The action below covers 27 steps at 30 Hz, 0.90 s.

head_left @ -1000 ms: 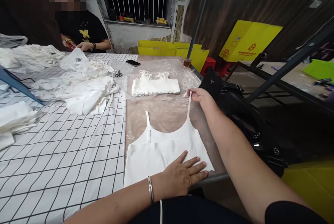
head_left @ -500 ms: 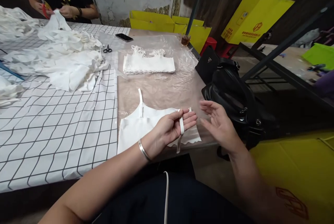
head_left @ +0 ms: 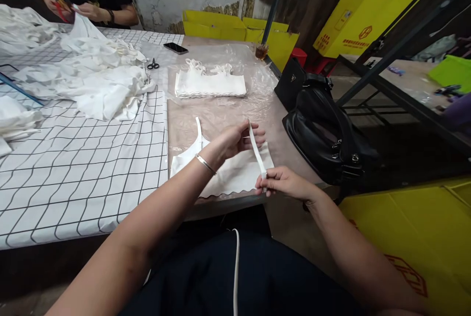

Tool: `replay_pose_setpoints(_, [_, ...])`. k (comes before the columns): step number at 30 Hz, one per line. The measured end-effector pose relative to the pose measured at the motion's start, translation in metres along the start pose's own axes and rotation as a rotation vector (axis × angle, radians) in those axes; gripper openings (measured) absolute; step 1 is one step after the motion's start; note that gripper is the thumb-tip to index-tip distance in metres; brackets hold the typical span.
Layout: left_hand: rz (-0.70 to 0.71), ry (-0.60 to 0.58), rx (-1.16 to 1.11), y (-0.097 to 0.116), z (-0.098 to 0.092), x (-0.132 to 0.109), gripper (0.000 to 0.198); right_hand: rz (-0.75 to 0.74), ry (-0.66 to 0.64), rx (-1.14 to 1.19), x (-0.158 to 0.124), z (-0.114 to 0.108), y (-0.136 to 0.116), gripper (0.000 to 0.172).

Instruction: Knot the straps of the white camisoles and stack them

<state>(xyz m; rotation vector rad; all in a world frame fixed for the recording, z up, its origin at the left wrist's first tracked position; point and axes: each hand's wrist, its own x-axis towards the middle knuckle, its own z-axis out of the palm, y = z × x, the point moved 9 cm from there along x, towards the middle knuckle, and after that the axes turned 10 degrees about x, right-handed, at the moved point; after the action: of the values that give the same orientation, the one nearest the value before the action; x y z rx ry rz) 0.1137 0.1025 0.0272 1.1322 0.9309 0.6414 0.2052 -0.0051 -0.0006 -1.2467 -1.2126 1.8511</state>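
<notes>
A white camisole top (head_left: 228, 176) lies flat at the table's near edge on clear plastic sheeting. My left hand (head_left: 235, 140) is closed on the upper part of its right strap (head_left: 256, 151), lifted above the cloth. My right hand (head_left: 283, 182) pinches the strap's lower end near the top's right corner, so the strap runs taut between both hands. The other strap (head_left: 199, 132) lies flat, pointing away from me.
A folded stack of white tops (head_left: 210, 85) sits farther back. Loose white garments (head_left: 99, 85), scissors (head_left: 153, 65), a phone (head_left: 175, 47) and a glass (head_left: 261, 51) lie on the table. A black handbag (head_left: 324, 132) stands at the right edge. Another person's hands (head_left: 83, 9) work at the far left.
My left hand left the top's hem, picked up the right strap and raised it. My right hand came back from the far strap end and now pinches the strap's lower end.
</notes>
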Motion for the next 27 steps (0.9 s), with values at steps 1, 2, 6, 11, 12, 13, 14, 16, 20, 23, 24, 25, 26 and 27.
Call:
replay_pose_setpoints(1, [0.036,0.055,0.291,-0.001,-0.012,-0.001,0.033,-0.028,0.082,0.065,0.004,-0.013,-0.004,0.031])
replay_pose_setpoints(2, [0.079,0.123,0.593,-0.001,-0.022,-0.004,0.036,-0.073,0.167,0.138,0.009,-0.026,-0.009,0.030])
replay_pose_setpoints(6, [0.192,0.267,1.393,-0.015,-0.029,-0.022,0.037,-0.177,0.306,0.366,0.033,-0.060,-0.025,0.022])
replay_pose_setpoints(11, [0.178,0.217,1.466,-0.035,-0.019,-0.024,0.023,-0.138,0.330,0.437,0.059,-0.072,-0.024,0.018])
replay_pose_setpoints(12, [0.187,0.208,1.439,-0.035,-0.018,-0.022,0.020,-0.144,0.343,0.430,0.061,-0.074,-0.024,0.020])
replay_pose_setpoints(13, [0.199,0.204,1.405,-0.034,-0.018,-0.022,0.017,-0.156,0.356,0.417,0.063,-0.075,-0.025,0.022])
replay_pose_setpoints(14, [0.208,0.207,1.368,-0.033,-0.019,-0.021,0.014,-0.169,0.367,0.401,0.064,-0.076,-0.025,0.024])
replay_pose_setpoints(16, [0.208,0.219,1.282,-0.032,-0.023,-0.021,0.011,-0.182,0.388,0.369,0.065,-0.077,-0.026,0.028])
replay_pose_setpoints(20, [0.158,0.232,1.138,-0.036,-0.032,-0.024,0.013,-0.129,0.418,0.362,0.067,-0.072,-0.023,0.028])
replay_pose_setpoints(23, [0.112,0.247,1.081,-0.038,-0.037,-0.025,0.014,-0.088,0.397,0.393,0.069,-0.066,-0.021,0.023])
replay_pose_setpoints(24, [0.102,0.253,1.070,-0.038,-0.038,-0.025,0.014,-0.080,0.380,0.401,0.070,-0.064,-0.021,0.023])
replay_pose_setpoints(25, [0.099,0.257,1.062,-0.037,-0.039,-0.026,0.014,-0.076,0.360,0.405,0.071,-0.062,-0.021,0.024])
replay_pose_setpoints(26, [0.101,0.258,1.057,-0.036,-0.039,-0.026,0.014,-0.075,0.343,0.407,0.071,-0.060,-0.022,0.026])
replay_pose_setpoints(27, [0.102,0.255,1.053,-0.036,-0.039,-0.026,0.014,-0.077,0.330,0.402,0.072,-0.059,-0.022,0.030])
